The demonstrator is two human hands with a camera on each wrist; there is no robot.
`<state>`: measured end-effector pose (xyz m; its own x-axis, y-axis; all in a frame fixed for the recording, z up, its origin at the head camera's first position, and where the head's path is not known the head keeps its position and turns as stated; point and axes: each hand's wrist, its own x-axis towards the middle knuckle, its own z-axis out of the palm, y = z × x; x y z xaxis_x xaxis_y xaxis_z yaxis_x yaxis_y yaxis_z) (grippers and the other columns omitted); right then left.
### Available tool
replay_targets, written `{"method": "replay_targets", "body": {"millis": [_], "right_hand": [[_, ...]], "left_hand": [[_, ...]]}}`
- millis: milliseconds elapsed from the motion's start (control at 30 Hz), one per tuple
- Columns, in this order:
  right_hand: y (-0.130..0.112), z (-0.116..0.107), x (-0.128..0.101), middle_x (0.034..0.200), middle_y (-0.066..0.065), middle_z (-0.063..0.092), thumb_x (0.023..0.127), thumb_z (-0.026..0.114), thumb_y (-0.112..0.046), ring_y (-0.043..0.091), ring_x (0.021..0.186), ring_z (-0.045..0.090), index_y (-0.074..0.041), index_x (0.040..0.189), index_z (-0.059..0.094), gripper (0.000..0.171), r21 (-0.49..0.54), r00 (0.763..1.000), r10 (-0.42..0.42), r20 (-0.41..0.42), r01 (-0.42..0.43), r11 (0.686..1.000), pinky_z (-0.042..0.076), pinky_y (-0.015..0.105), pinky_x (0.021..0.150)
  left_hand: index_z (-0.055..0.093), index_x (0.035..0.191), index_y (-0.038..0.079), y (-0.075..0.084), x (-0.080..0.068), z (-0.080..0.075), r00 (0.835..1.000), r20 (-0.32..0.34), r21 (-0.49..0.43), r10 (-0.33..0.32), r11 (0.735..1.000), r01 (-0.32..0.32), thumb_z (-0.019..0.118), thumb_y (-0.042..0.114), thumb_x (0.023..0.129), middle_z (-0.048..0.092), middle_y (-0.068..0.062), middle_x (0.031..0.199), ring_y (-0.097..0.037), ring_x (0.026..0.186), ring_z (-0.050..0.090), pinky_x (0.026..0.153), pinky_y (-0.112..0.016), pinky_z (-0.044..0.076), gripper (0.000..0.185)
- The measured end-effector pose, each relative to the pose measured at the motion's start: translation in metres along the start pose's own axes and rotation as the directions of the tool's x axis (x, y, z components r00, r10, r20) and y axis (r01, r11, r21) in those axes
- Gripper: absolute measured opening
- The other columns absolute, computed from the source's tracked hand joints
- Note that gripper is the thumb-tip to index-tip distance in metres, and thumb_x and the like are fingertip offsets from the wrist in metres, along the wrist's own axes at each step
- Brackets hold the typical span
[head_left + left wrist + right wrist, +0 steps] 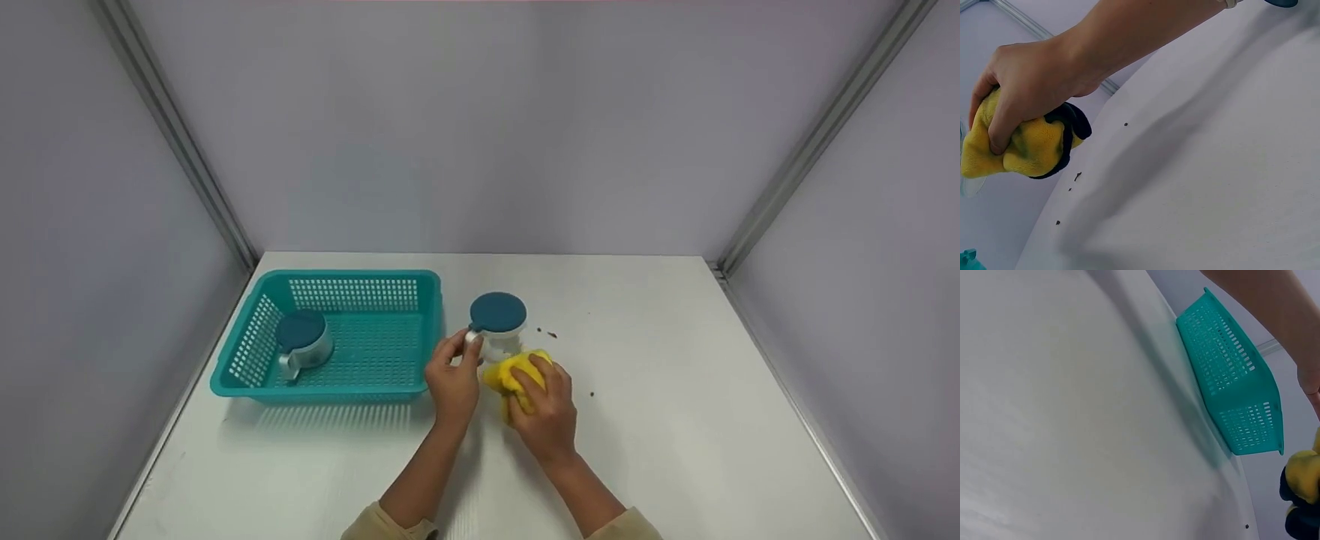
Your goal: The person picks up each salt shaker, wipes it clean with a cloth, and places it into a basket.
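Note:
A clear jar with a round blue lid (498,312) and a side handle is in the middle of the head view. My left hand (454,382) pinches its handle. Against the jar's lower front, my right hand (551,412) grips a bunched yellow cloth (517,375). The left wrist view shows the right hand (1039,79) with fingers curled over the cloth (1033,149), whose edge is dark; most of the jar is hidden there. In the right wrist view only part of the cloth (1303,475) and the left hand (1310,379) shows.
Left of the hands stands a teal plastic basket (360,394) with perforated walls. A similar blue-lidded jar (304,337) lies tilted inside it. Small dark crumbs (552,334) are scattered on the white table (675,420). Pale walls enclose the table at the back and sides.

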<state>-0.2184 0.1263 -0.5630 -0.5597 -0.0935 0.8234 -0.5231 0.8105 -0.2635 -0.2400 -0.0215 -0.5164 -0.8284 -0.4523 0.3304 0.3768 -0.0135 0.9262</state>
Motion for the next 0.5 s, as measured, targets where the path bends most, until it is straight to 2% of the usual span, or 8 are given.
{"method": "replay_targets", "body": {"millis": [133,300,500], "right_hand": [[0.002,-0.001,0.002,0.128,0.01,0.061,0.074,0.082,-0.014,0.028,0.115,0.056,-0.016,0.111,0.075,0.037,0.003,1.0,0.02,-0.013,-0.02,1.0,0.058,0.043,0.089],[0.002,-0.003,0.009,0.129,0.01,0.06,0.076,0.082,-0.017,0.026,0.117,0.055,-0.017,0.113,0.074,0.038,0.01,0.998,0.031,-0.046,-0.031,0.999,0.057,0.041,0.091],[0.001,-0.006,0.019,0.128,0.011,0.061,0.077,0.08,-0.021,0.027,0.117,0.055,-0.018,0.113,0.074,0.037,0.003,0.995,0.008,-0.097,-0.008,1.0,0.056,0.039,0.093]], "left_hand": [[0.073,0.11,0.006,-0.001,-0.002,-0.001,1.0,0.006,-0.015,-0.001,1.0,0.001,0.072,0.016,0.09,0.064,-0.009,0.089,-0.021,0.086,0.061,0.069,-0.026,0.061,0.022],[0.074,0.11,0.011,-0.002,-0.005,0.001,0.999,0.021,0.002,-0.035,0.999,0.035,0.072,0.024,0.091,0.064,-0.003,0.09,-0.02,0.088,0.061,0.071,-0.027,0.061,0.024],[0.074,0.11,0.012,-0.006,-0.007,0.003,0.998,0.036,0.037,-0.047,0.998,0.046,0.072,0.024,0.091,0.063,-0.003,0.088,-0.019,0.085,0.061,0.07,-0.026,0.061,0.023]]}}
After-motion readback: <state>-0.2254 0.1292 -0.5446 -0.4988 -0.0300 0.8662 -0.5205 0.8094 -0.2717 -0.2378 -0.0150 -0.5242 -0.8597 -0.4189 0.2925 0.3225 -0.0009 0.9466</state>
